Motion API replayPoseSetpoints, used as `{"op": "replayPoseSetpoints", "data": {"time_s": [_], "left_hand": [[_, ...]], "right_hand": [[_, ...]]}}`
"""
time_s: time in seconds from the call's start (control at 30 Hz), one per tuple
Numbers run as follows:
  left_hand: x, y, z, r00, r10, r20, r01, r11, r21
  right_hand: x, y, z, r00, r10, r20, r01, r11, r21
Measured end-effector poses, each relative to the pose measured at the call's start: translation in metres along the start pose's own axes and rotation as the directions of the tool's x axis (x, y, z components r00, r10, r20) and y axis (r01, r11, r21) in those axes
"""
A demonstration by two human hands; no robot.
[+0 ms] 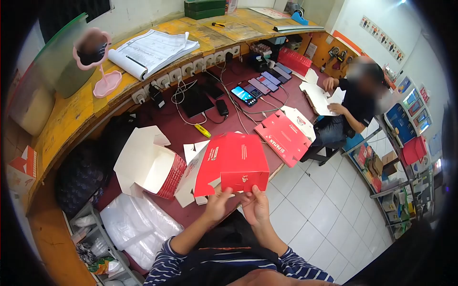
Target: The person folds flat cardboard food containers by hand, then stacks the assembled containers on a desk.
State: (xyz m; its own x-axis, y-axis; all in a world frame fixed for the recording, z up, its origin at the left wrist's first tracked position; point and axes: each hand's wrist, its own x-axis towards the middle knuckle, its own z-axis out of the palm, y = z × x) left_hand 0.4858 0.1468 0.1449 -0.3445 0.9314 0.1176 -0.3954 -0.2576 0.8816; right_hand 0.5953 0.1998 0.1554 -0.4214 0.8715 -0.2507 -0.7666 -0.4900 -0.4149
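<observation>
A red cardboard food box (pixel 238 159), partly folded, is held up over the table's front edge. My left hand (pixel 218 202) grips its lower left corner, where a white flap shows. At the lower right edge, my right hand (pixel 256 202) pinches the same box, thumb on the red panel; its other fingers are partly hidden behind. Left of my hands stands an open box (pixel 155 167), its white inside facing up and its red printed side toward me. Flat red cartons (pixel 287 136) with white flaps lie to the right.
Several phones (pixel 244 95) with charging cables lie at the back of the table, near a yellow highlighter (pixel 202 130). Plastic bags (pixel 138 226) rest at front left. A co-worker (pixel 360 97) sits at right, handling a white carton (pixel 318 99). A pink mirror (pixel 106 83) stands on the ledge.
</observation>
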Motion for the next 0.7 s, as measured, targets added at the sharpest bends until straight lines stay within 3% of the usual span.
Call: {"op": "replayPoseSetpoints", "data": {"time_s": [0.03, 0.07, 0.1, 0.13, 0.17, 0.23, 0.27, 0.3, 0.33, 0.37, 0.43, 0.47, 0.5, 0.57, 0.6, 0.63, 0.7], "left_hand": [[0.003, 0.006, -0.004, 1.0, -0.005, -0.013, 0.001, 0.955, -0.297], [0.008, 0.014, -0.008, 1.0, -0.01, -0.018, -0.002, 0.824, -0.566], [0.011, 0.027, -0.01, 1.0, 0.001, -0.018, -0.011, 0.824, -0.566], [0.013, 0.043, -0.012, 0.997, -0.065, 0.047, 0.08, 0.738, -0.67], [0.015, 0.053, -0.016, 0.986, -0.118, 0.121, 0.169, 0.633, -0.755], [0.01, 0.035, -0.028, 0.981, -0.057, 0.188, 0.183, 0.61, -0.771], [0.004, 0.037, -0.02, 0.991, -0.134, 0.015, 0.13, 0.922, -0.365], [0.0, 0.035, -0.012, 0.978, -0.111, -0.177, 0.137, 0.98, 0.144], [-0.005, 0.018, -0.006, 0.964, -0.025, -0.265, 0.023, 1.0, -0.011], [-0.006, 0.011, -0.003, 0.963, -0.026, -0.27, 0.024, 1.0, -0.011], [-0.01, 0.002, 0.0, 0.967, 0.108, -0.23, -0.181, 0.929, -0.322], [-0.008, 0.018, 0.004, 0.975, 0.042, -0.216, -0.105, 0.951, -0.291], [-0.008, 0.024, 0.002, 0.973, 0.036, -0.226, -0.103, 0.951, -0.293], [-0.011, 0.034, -0.003, 0.94, -0.326, -0.095, 0.174, 0.701, -0.691], [-0.009, 0.045, -0.002, 0.913, -0.388, -0.125, 0.189, 0.675, -0.713], [-0.007, 0.045, -0.012, 0.91, -0.392, -0.133, 0.186, 0.674, -0.715], [-0.007, 0.042, -0.045, 0.879, -0.476, 0.02, 0.369, 0.653, -0.662]], "right_hand": [[0.003, -0.004, -0.003, 0.989, 0.113, 0.094, -0.123, 0.987, 0.101], [0.003, -0.006, 0.003, 0.988, 0.116, 0.105, -0.126, 0.988, 0.095], [0.001, -0.009, 0.01, 0.996, -0.047, 0.079, 0.057, 0.988, -0.14], [0.001, -0.01, 0.015, 0.973, -0.212, 0.091, 0.23, 0.902, -0.366], [0.002, -0.01, 0.012, 0.972, -0.211, 0.103, 0.234, 0.901, -0.366], [0.001, -0.009, 0.001, 0.886, -0.424, 0.187, 0.456, 0.721, -0.522], [-0.001, -0.009, 0.005, 0.849, -0.479, 0.222, 0.524, 0.707, -0.475], [-0.007, -0.004, 0.014, 0.847, -0.478, 0.232, 0.528, 0.708, -0.47], [-0.017, 0.007, 0.027, 0.84, -0.489, 0.236, 0.543, 0.76, -0.358], [-0.025, 0.02, 0.034, 0.835, -0.499, 0.231, 0.546, 0.801, -0.243], [-0.026, 0.047, 0.019, 0.903, -0.398, 0.162, 0.428, 0.864, -0.266], [-0.025, 0.047, 0.004, 0.922, -0.309, 0.233, 0.386, 0.79, -0.477], [-0.02, 0.045, -0.004, 0.926, -0.3, 0.229, 0.376, 0.791, -0.483], [-0.01, 0.04, -0.021, 0.839, -0.264, 0.476, 0.544, 0.455, -0.705], [0.002, 0.032, -0.038, 0.662, -0.135, 0.737, 0.749, 0.108, -0.653], [0.006, 0.022, -0.049, 0.667, -0.128, 0.734, 0.745, 0.112, -0.657], [0.011, -0.001, -0.069, 0.888, -0.051, 0.457, 0.359, 0.697, -0.621]]}}
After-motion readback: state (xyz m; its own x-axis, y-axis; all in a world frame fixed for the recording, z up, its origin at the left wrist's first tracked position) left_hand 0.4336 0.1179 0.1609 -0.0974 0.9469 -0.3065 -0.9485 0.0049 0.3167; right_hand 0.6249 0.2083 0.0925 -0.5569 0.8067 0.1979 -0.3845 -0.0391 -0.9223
